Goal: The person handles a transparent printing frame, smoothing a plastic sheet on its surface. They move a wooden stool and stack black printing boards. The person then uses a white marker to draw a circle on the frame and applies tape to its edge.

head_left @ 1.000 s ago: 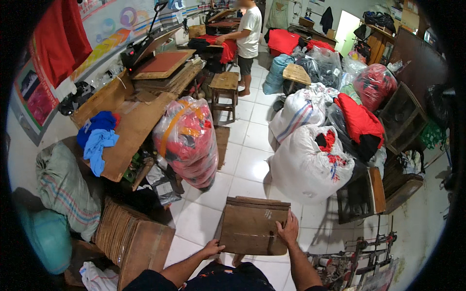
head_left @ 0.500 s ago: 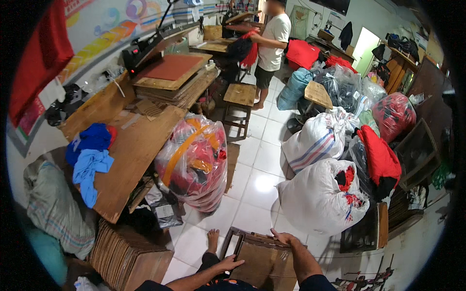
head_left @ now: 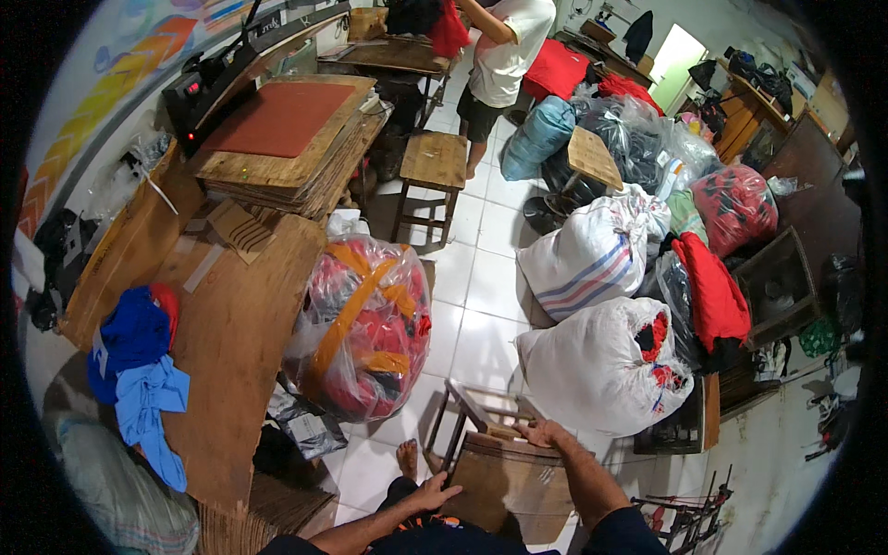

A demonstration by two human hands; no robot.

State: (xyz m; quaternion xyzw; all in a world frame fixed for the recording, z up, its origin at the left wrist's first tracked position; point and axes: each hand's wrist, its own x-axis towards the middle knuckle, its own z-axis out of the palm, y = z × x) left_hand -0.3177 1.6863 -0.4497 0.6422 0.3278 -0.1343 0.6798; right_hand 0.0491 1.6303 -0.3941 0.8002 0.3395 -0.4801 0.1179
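Low in front of my body are flat brown wooden boards (head_left: pixel 509 481), lying at a tilt. My left hand (head_left: pixel 433 493) is closed on their left edge, and my right hand (head_left: pixel 546 433) grips the far right corner. Just beyond the boards, an open wooden frame (head_left: pixel 448 430) stands out over the floor tiles; whether it is joined to the boards I cannot tell. The undersides of the boards and some of my fingertips are hidden.
To the left, a wooden table (head_left: pixel 231 324) bears blue clothes (head_left: pixel 153 388) and a heat press (head_left: pixel 217 88). A clear bag of red fabric (head_left: pixel 361 333) stands beside it. White sacks (head_left: pixel 601 365) are on the right. Beyond a stool (head_left: pixel 433 162), a person (head_left: pixel 504 55) holds cloth.
The view has tipped downward and shifted. The boards have tilted, and more of the open frame shows beyond them. My right hand has stayed at the far corner.
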